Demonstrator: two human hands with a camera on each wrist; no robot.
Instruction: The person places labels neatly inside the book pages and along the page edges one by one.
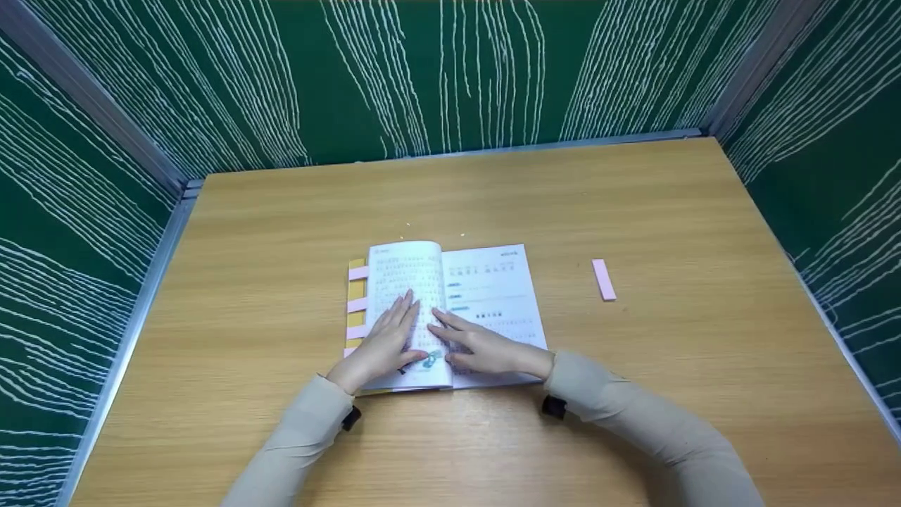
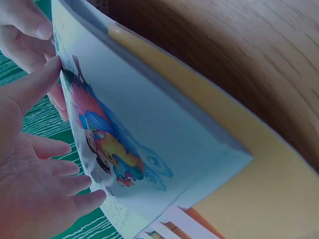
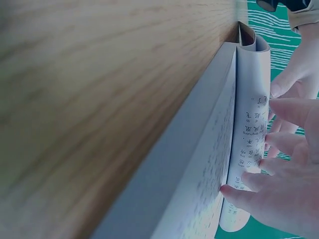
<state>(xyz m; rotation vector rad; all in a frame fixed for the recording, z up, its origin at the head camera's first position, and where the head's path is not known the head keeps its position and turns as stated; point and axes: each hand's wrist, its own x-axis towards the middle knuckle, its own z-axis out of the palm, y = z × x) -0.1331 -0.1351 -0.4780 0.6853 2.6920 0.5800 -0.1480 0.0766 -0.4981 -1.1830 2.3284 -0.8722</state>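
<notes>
Head view: open book beneath left hand and right hand, fingers apart; I judge pages limp, best lifted by edges.

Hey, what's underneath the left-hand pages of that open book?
A yellow cover shows past their outer edge, with pink strips lying across it. The pages hide the strips' inner ends and anything else beneath.

Matt paper book, wood-grained table

Book print illegible in head view
</notes>
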